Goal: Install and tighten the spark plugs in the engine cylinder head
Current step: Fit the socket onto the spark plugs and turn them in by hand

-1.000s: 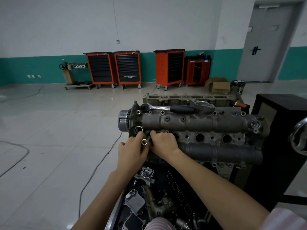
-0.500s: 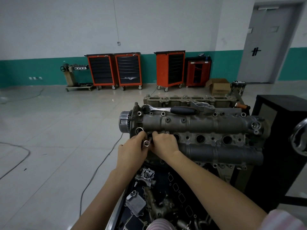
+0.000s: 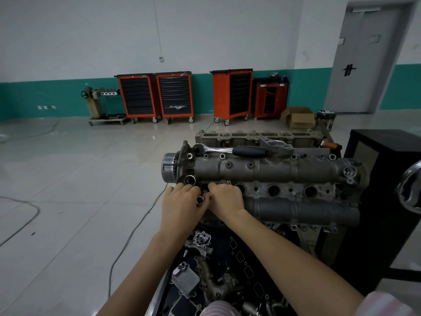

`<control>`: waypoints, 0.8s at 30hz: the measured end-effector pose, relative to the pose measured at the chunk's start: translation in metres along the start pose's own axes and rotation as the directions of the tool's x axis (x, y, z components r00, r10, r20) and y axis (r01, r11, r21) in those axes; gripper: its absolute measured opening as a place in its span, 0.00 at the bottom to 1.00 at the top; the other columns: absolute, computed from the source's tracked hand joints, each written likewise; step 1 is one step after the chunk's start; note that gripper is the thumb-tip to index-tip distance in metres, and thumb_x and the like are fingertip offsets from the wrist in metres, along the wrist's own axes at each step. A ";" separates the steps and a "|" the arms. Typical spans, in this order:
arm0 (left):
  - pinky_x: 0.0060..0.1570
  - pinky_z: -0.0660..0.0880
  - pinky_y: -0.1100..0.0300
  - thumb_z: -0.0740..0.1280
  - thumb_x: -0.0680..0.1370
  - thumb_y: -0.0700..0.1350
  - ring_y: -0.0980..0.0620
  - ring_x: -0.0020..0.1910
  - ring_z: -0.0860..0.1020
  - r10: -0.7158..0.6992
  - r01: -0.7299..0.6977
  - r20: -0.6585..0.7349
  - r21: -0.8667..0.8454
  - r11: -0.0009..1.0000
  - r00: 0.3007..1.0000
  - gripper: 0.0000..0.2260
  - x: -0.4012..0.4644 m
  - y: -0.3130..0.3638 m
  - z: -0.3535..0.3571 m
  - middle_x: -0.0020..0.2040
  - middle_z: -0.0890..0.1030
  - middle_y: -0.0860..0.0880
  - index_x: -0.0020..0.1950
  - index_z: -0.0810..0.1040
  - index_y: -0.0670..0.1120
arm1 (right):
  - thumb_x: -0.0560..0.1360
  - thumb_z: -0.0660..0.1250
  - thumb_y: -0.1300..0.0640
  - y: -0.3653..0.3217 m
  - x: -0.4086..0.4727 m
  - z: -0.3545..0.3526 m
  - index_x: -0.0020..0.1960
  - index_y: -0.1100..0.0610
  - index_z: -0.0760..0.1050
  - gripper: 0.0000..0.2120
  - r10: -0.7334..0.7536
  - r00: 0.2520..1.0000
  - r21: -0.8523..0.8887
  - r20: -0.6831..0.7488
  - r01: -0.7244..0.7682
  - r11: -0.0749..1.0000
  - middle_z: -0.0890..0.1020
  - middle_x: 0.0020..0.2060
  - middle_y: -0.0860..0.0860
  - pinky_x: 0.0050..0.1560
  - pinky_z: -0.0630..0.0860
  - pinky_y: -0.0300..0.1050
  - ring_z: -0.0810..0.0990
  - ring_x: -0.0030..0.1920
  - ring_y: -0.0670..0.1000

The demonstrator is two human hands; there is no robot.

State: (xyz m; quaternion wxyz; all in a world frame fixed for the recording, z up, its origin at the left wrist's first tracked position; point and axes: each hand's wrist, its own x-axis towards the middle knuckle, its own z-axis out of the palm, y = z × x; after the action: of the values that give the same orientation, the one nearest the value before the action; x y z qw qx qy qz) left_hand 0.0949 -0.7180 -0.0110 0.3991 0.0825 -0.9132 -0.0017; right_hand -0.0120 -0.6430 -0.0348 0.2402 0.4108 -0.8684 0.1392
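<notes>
The engine cylinder head sits on its stand just right of centre, camshaft cover up, with a row of round plug wells along its middle. Both hands meet at the well at the nine o'clock end of that row. The left hand has its fingers curled around a small silver socket (only its open, ring-like end shows between the knuckles). The right hand presses in from three o'clock, fingertips bunched and pinching at the same socket right over the hole; I cannot make out the spark plug itself, as the fingers cover it.

At twelve o'clock from the hands, a ratchet wrench lies flat on the top edge of the head, black grip pointing towards three o'clock. At six o'clock, below the forearms, a dark tray holds loose engine parts. Orange tool carts line the far wall.
</notes>
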 end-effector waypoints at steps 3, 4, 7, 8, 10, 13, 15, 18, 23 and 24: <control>0.30 0.63 0.58 0.73 0.69 0.39 0.49 0.30 0.69 -0.031 0.036 0.024 -0.218 0.975 0.999 0.16 0.002 -0.002 0.002 0.32 0.71 0.48 0.35 0.65 0.46 | 0.76 0.56 0.53 -0.001 0.001 0.000 0.50 0.60 0.72 0.11 0.013 1.000 -0.013 0.013 -0.012 1.000 0.81 0.44 0.58 0.35 0.63 0.44 0.80 0.44 0.59; 0.30 0.63 0.59 0.71 0.71 0.39 0.49 0.31 0.68 -0.048 0.058 0.047 -0.254 0.965 0.998 0.15 0.001 -0.002 0.003 0.34 0.70 0.49 0.37 0.63 0.46 | 0.76 0.56 0.54 -0.001 0.002 0.000 0.50 0.60 0.72 0.11 0.011 1.000 -0.021 0.020 -0.011 1.000 0.81 0.44 0.58 0.35 0.63 0.45 0.80 0.44 0.59; 0.29 0.61 0.61 0.67 0.74 0.45 0.51 0.32 0.68 -0.096 0.132 0.143 -0.269 0.954 0.985 0.13 -0.001 -0.001 0.005 0.34 0.69 0.53 0.39 0.62 0.47 | 0.76 0.56 0.56 0.000 0.002 -0.001 0.52 0.60 0.72 0.10 -0.015 0.999 -0.041 0.047 0.016 0.999 0.81 0.46 0.57 0.37 0.63 0.44 0.80 0.47 0.59; 0.28 0.60 0.62 0.66 0.75 0.48 0.54 0.30 0.67 -0.115 0.154 0.163 -0.252 0.955 0.980 0.13 0.000 -0.001 0.005 0.33 0.68 0.55 0.39 0.61 0.48 | 0.76 0.56 0.56 0.001 0.002 -0.001 0.52 0.60 0.72 0.10 -0.024 0.998 -0.037 0.054 0.026 0.999 0.81 0.46 0.57 0.37 0.63 0.44 0.80 0.48 0.58; 0.26 0.57 0.63 0.64 0.75 0.54 0.57 0.28 0.66 -0.143 0.179 0.187 -0.194 0.964 0.972 0.16 0.005 0.000 0.003 0.30 0.66 0.55 0.35 0.60 0.50 | 0.77 0.56 0.55 0.001 0.002 -0.001 0.52 0.59 0.73 0.11 -0.026 0.998 -0.016 0.062 0.027 0.999 0.81 0.47 0.56 0.38 0.63 0.44 0.80 0.48 0.58; 0.26 0.57 0.62 0.61 0.76 0.57 0.54 0.27 0.66 -0.152 0.175 0.207 -0.098 0.980 0.966 0.19 0.011 0.000 0.001 0.27 0.66 0.54 0.30 0.59 0.51 | 0.77 0.56 0.55 0.002 0.002 0.000 0.51 0.60 0.74 0.11 -0.037 0.999 -0.004 0.029 0.038 0.999 0.82 0.46 0.57 0.38 0.63 0.44 0.80 0.47 0.58; 0.25 0.57 0.63 0.61 0.77 0.54 0.53 0.26 0.66 -0.148 0.162 0.207 -0.054 0.985 0.967 0.20 0.011 -0.002 0.000 0.26 0.65 0.54 0.29 0.59 0.50 | 0.77 0.57 0.55 0.001 0.002 0.000 0.50 0.62 0.75 0.12 -0.045 0.999 0.018 0.009 0.045 0.999 0.82 0.45 0.58 0.37 0.63 0.45 0.80 0.45 0.60; 0.27 0.56 0.62 0.63 0.78 0.50 0.52 0.29 0.66 -0.122 0.141 0.204 -0.082 0.987 0.971 0.17 0.007 -0.005 -0.001 0.29 0.65 0.54 0.33 0.61 0.49 | 0.76 0.57 0.55 0.001 0.002 -0.001 0.49 0.61 0.75 0.11 -0.030 0.999 0.009 0.017 0.030 1.000 0.82 0.43 0.58 0.36 0.63 0.45 0.80 0.44 0.59; 0.32 0.59 0.60 0.66 0.76 0.44 0.51 0.34 0.65 -0.019 0.076 0.231 -0.241 0.967 0.973 0.12 0.005 -0.007 -0.001 0.37 0.67 0.51 0.40 0.62 0.45 | 0.76 0.57 0.56 -0.001 0.003 -0.004 0.50 0.61 0.73 0.10 0.008 0.999 -0.038 0.041 -0.007 0.999 0.81 0.45 0.58 0.35 0.64 0.45 0.80 0.45 0.59; 0.31 0.58 0.60 0.66 0.75 0.43 0.51 0.33 0.65 -0.017 0.079 0.235 -0.256 0.963 0.972 0.13 0.005 -0.007 -0.001 0.36 0.67 0.52 0.40 0.62 0.45 | 0.76 0.57 0.57 -0.001 0.003 -0.004 0.50 0.61 0.73 0.10 0.001 0.999 -0.045 0.039 0.001 0.999 0.81 0.45 0.58 0.35 0.64 0.45 0.80 0.45 0.59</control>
State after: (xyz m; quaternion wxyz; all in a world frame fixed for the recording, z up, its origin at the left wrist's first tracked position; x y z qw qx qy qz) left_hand 0.0932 -0.7259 -0.0074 0.2978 0.0503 -0.9426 -0.1425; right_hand -0.0118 -0.6444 -0.0298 0.2324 0.4078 -0.8759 0.1114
